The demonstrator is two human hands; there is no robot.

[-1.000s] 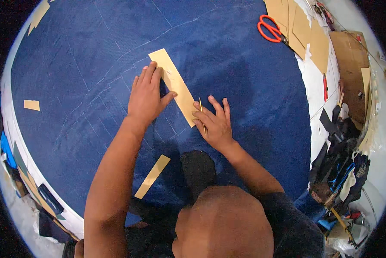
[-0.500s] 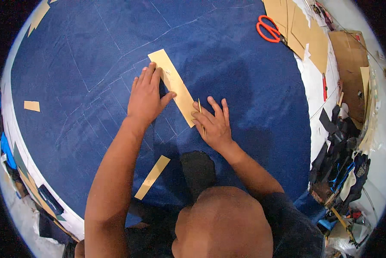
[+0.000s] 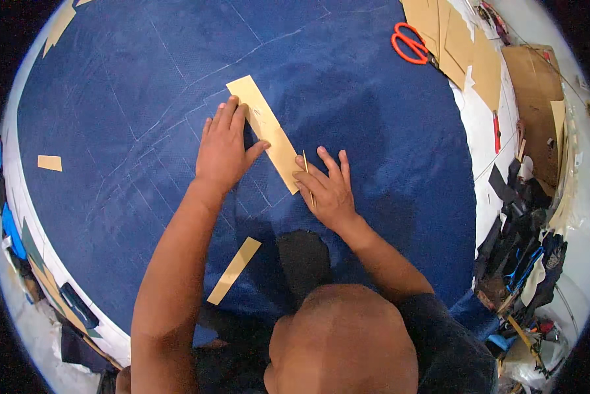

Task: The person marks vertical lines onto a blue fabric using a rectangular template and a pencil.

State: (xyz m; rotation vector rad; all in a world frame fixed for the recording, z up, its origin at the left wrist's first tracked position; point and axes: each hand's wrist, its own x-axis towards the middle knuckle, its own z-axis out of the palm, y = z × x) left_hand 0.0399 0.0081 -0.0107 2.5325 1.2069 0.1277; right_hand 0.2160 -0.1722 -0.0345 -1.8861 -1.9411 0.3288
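Midway on the dark blue, pale-lined cloth (image 3: 400, 131): a long, narrow, tan card strip (image 3: 274, 136) lay flat, slanting from upper left to lower right.
Left hand (image 3: 221, 148): rested with fingers and thumb spread, its tips on the strip's left edge; it was grasping nothing.
Right hand (image 3: 331, 190): gripped a thin, tan stick (image 3: 305, 159) between thumb and fingers, and touched the strip's lower end.
Lower middle: a shorter, tan card strip (image 3: 234, 270) lay on the cloth, apart from both hands.
Far left: a small, four-sided, tan card piece (image 3: 50, 163) rested alone.
Upper right: orange-red-handled scissors (image 3: 410, 44) lay beside overlapping, tan card sheets (image 3: 462, 46); a slim, red tool (image 3: 497, 132) sat on the white surface (image 3: 482, 139).
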